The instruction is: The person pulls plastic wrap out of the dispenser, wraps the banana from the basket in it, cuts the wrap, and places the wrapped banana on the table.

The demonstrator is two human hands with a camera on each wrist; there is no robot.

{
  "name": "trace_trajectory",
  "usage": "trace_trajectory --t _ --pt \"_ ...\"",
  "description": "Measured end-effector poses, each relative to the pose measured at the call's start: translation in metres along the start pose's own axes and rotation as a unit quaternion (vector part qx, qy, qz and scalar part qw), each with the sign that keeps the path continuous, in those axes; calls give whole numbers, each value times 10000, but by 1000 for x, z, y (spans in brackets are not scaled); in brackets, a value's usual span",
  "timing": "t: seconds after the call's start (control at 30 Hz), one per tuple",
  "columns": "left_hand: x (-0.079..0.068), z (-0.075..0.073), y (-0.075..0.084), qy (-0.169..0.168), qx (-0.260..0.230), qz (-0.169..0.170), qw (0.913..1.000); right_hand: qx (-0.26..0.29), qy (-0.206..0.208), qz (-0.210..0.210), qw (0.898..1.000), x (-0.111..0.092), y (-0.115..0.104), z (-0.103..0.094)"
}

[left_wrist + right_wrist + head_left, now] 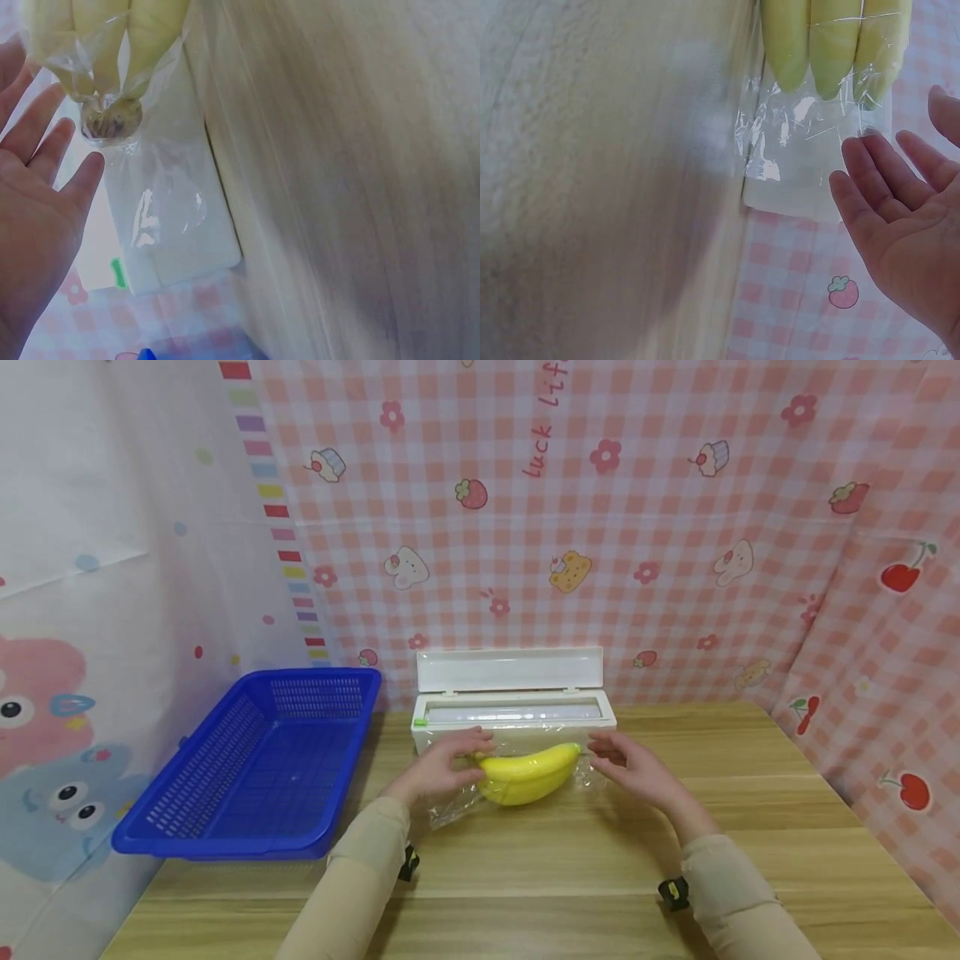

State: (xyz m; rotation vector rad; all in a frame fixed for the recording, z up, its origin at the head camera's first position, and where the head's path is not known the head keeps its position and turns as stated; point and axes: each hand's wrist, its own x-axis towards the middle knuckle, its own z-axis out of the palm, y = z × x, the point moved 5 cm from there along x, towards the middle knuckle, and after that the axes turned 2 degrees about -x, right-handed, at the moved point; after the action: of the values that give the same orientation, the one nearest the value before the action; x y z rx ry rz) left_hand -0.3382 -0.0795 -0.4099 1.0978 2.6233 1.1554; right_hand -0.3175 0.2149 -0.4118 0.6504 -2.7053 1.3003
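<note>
A bunch of yellow bananas (528,778) lies in front of the white cling film box, with clear plastic film (452,810) around it and loose film sticking out at both ends. My left hand (444,765) is at the stem end, its fingers extended close to the brown stem (112,121) in the left wrist view. At the tip end is my right hand (639,772). Its fingertips (841,184) are right by the crinkled film in the right wrist view, palm turned toward the fruit. Neither hand grips the bananas.
The white cling film box (420,740) stands at the back of the wooden table (540,893) with its lid (510,669) raised. A blue plastic basket (330,847) is to the left. Patterned cloth (525,543) hangs behind and along both sides.
</note>
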Motion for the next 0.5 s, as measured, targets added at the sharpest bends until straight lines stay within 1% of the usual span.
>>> trace_trajectory --t 0.17,0.3,0.37,0.5 --pt "-1 -5 1 116 -150 94 9998 -62 51 -85 9999 -1 -4 0" --pt "-2 -9 3 278 -102 293 9991 -115 138 -218 9996 -1 -7 1" --pt "-2 -12 4 427 -42 469 9980 -161 199 -283 9993 0 -10 1" --pt "-3 -18 8 762 53 676 9948 -291 326 -412 9982 1 -16 3"
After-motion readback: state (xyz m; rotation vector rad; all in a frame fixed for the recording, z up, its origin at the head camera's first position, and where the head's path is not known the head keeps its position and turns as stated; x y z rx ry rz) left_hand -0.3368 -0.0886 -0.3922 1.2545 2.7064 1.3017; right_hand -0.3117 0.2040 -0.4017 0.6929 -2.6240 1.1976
